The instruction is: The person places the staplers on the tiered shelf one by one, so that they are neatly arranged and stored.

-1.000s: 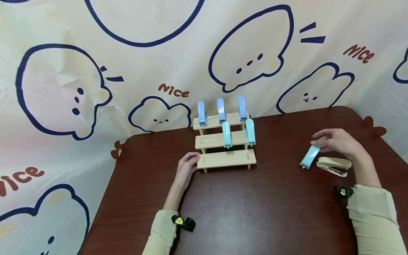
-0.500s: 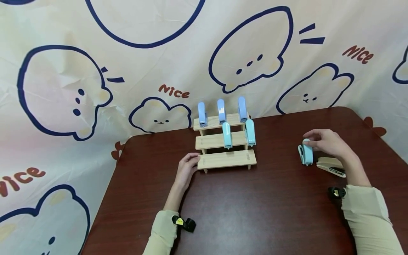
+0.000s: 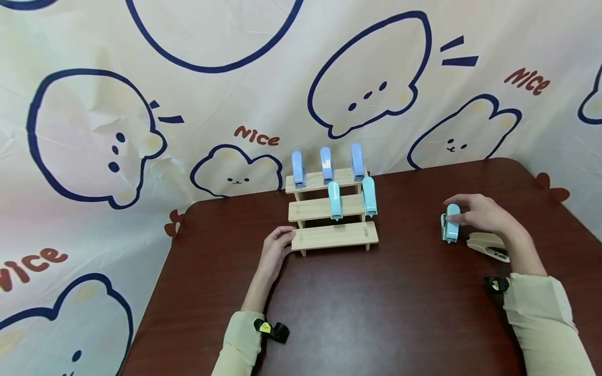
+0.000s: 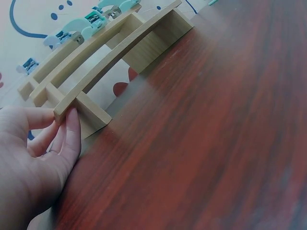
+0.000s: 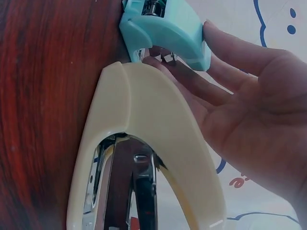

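Note:
A three-tier wooden rack [image 3: 334, 235] stands at the back of the table. My left hand [image 3: 274, 245] pinches the left end of its lowest shelf; the left wrist view shows thumb and fingers at that shelf corner [image 4: 58, 115]. On the top tier stand three periwinkle-blue staplers [image 3: 326, 164]. Two turquoise staplers [image 3: 335, 200] are on the middle tier, at its centre and right. At the right, my right hand [image 3: 482, 213] holds another turquoise stapler [image 3: 452, 230] between thumb and fingers, upright at the tabletop. A cream stapler [image 5: 158, 96] lies beside that hand, partly hidden by the wrist in the head view.
The dark red-brown table [image 3: 376, 303] meets a white cartoon-printed cloth [image 3: 211, 104] at the back and left side. Black wrist cameras [image 3: 277, 331] are strapped on both wrists.
My right hand has moved slightly left and turned the turquoise stapler from a slanted position to upright. The left hand stays at the rack.

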Demonstrator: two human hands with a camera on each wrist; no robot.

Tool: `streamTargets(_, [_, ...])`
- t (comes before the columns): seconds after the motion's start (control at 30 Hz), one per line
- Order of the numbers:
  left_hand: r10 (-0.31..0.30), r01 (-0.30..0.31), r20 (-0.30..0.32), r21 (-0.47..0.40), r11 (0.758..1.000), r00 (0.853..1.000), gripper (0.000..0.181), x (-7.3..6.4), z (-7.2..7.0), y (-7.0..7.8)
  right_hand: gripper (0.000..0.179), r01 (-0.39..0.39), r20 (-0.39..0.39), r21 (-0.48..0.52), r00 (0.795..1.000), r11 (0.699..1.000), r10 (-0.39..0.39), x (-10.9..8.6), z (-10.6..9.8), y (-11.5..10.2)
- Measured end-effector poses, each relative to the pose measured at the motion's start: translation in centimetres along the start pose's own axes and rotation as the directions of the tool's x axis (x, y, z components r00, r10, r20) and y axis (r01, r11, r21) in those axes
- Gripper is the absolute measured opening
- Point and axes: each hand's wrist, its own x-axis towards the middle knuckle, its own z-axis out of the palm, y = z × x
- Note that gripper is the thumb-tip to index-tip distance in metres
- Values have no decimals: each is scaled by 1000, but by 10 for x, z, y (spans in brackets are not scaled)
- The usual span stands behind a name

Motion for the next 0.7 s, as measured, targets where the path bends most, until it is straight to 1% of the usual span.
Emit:
streamTargets(0.07, [-6,6,-8,-4,1000,1000,22,-1,0,-1,52,0,-7,0,1000,1000,0,1,2,0])
streamTargets(0.17, [-5,5,-18,-8,1000,1000,21,-1,-1,-2,52,-2,-41,1,999,1000,2,3,4,-1])
streamTargets(0.3, [-11,11,-20,-9,1000,1000,23,-1,0,-2,52,-27,-71,8,997,1000,27,4,4,-3])
streamTargets(0.43, [-17,16,-18,-4,1000,1000,24,-1,1,-2,51,-48,-64,25,997,999,50,3,3,-4])
streamTargets(0.7, [-7,6,-12,-7,1000,1000,29,1,0,-3,48,-25,-35,58,999,998,28,3,3,-4])
